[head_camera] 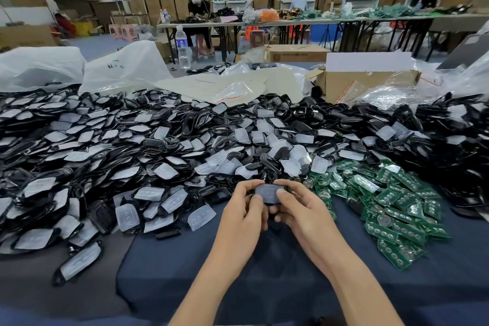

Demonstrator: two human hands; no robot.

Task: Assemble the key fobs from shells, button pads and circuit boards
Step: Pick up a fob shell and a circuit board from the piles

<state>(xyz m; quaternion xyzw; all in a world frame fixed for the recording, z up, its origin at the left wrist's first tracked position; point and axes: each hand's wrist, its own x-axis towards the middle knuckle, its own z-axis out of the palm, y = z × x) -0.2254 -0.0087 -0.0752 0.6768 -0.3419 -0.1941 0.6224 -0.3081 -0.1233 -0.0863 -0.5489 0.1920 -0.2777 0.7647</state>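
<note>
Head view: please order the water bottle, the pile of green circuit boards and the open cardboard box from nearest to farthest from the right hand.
1. The pile of green circuit boards, just right of the right hand.
2. The open cardboard box, farther back on the right.
3. The water bottle, far back on the left.

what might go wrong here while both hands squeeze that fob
1. Both thumbs press the fob, gripped by left hand and right hand; skewed parts may close crooked, or it may slip.
2. The boards lie close by the right wrist; a sweep could scatter them.
</note>
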